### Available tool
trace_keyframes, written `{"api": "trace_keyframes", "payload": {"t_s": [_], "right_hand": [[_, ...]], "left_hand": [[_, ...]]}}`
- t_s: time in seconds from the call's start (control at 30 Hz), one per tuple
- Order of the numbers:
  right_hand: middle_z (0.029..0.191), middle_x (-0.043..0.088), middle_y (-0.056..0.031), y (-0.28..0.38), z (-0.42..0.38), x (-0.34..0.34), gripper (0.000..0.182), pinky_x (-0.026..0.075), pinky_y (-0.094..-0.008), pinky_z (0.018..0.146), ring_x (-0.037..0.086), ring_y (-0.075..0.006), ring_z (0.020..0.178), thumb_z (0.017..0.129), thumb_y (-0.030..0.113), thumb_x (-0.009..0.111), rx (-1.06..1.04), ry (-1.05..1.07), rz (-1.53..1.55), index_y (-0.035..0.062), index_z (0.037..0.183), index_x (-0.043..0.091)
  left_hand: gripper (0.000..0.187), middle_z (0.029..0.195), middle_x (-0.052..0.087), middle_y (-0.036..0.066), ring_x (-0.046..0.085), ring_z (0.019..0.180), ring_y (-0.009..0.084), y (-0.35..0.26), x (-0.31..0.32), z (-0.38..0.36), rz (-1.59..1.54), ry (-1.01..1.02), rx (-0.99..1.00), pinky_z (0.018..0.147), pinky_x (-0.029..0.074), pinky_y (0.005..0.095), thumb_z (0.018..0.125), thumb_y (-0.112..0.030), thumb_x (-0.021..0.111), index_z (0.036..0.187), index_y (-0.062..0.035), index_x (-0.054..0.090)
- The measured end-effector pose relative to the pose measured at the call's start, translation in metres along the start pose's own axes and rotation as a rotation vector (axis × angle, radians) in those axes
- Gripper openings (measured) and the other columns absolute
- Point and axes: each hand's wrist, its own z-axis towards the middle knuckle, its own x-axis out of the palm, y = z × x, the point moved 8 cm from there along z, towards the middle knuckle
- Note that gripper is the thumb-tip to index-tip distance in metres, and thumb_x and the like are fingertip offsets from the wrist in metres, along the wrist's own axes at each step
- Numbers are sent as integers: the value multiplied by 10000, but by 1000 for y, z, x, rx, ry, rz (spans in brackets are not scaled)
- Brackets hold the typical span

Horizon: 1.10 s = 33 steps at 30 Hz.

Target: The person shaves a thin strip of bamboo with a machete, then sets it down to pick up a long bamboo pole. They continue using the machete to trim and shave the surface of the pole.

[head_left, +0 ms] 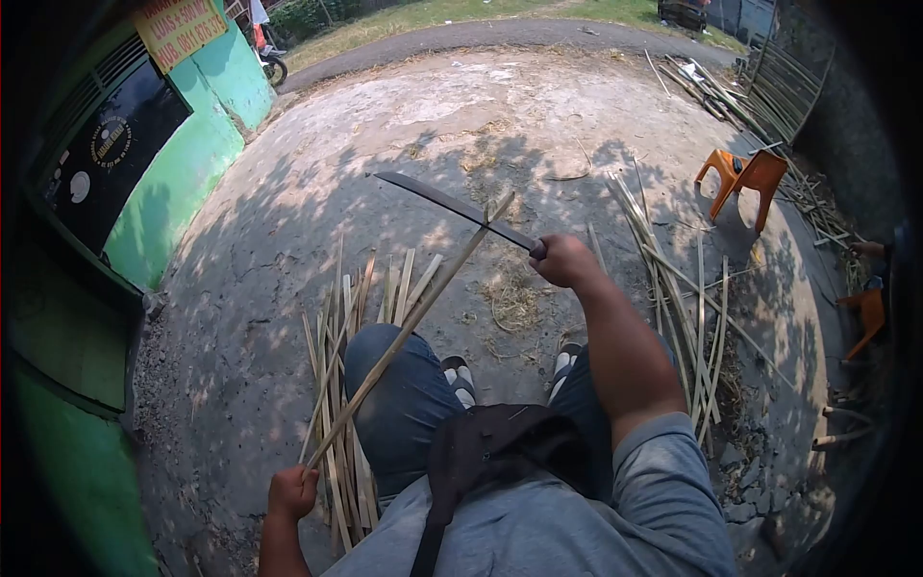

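Note:
My right hand (567, 262) is closed round the handle of a machete (433, 196), whose long dark blade points up and to the left. A bamboo strip (402, 337) runs diagonally across my left knee, and my left hand (292, 492) grips its lower end. Near its upper end, the strip meets the blade, and the tip there looks split. More bamboo strips (348, 462) lie in a bundle beside my left leg, close to my left hand. On my right side is another pile of bamboo strips (687, 327), some crossing each other.
Fine shavings (511, 300) lie on the ground before my feet. An orange plastic chair (740, 183) stands at the right, with another person's hand (868, 249) at the far right edge. A green wall (183, 183) borders the left. Bamboo poles (707, 91) lie at the back right.

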Motion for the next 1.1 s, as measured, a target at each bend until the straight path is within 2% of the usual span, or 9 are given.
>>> {"api": "trace_keyframes", "payload": {"t_s": [0.03,0.13,0.33,0.43,0.63,0.8,0.9,1.0,1.1], "right_hand": [[1039,758,-126,-6,-1,7,226,564,-476,889,714,-361,997,914,324,656,42,40,51,190,1055,770],[1036,757,-134,4,-12,-2,237,569,-482,876,717,-374,985,901,330,661,27,-78,37,183,1049,774],[1032,752,-156,11,-13,-19,237,573,-482,867,717,-372,990,898,329,671,-34,-55,-34,176,1045,775],[1034,752,-149,15,-13,-12,232,572,-482,867,716,-371,992,899,338,674,-66,-24,30,179,1034,776],[1038,754,-126,37,-27,-10,220,571,-484,861,715,-371,987,909,324,666,-101,17,24,200,1053,777],[902,757,-93,98,-61,24,172,595,-435,780,749,-297,891,891,279,645,-540,213,-340,181,963,767],[859,750,-103,121,-76,38,171,591,-456,736,749,-298,821,885,304,652,-738,207,-395,186,931,767],[852,749,-91,93,-46,23,173,589,-468,748,744,-319,807,888,318,654,-608,18,-323,192,926,766],[936,748,-131,33,-13,-15,196,579,-487,802,725,-369,904,921,330,652,-128,-110,-27,180,964,771]], "left_hand": [[419,659,614,231,670,649,440,-5,-1,2,40,-7,26,561,469,473,1002,-346,611,775,6,635],[418,664,604,224,639,652,459,4,4,5,-24,50,-50,585,489,477,992,-376,629,791,-10,638],[391,719,643,93,626,667,224,18,28,3,-408,222,-293,656,503,388,921,-395,753,898,-13,671],[415,774,649,52,602,718,155,1,33,6,-536,354,-402,677,500,364,893,-416,790,946,-21,675],[448,709,624,69,587,687,162,-17,36,20,-334,236,-267,659,487,366,971,-451,700,990,-5,673],[531,651,590,103,558,646,182,-17,40,20,-377,194,-274,632,473,388,1035,-506,584,970,15,659],[540,636,577,120,541,618,194,-21,35,21,-339,132,-195,618,469,397,1042,-506,570,953,20,656],[536,642,584,135,540,609,200,3,41,11,-332,114,-179,611,468,401,1041,-499,573,942,22,652],[534,647,592,144,550,613,195,-11,34,12,-312,64,-136,606,468,404,1038,-497,580,934,23,650]]}}
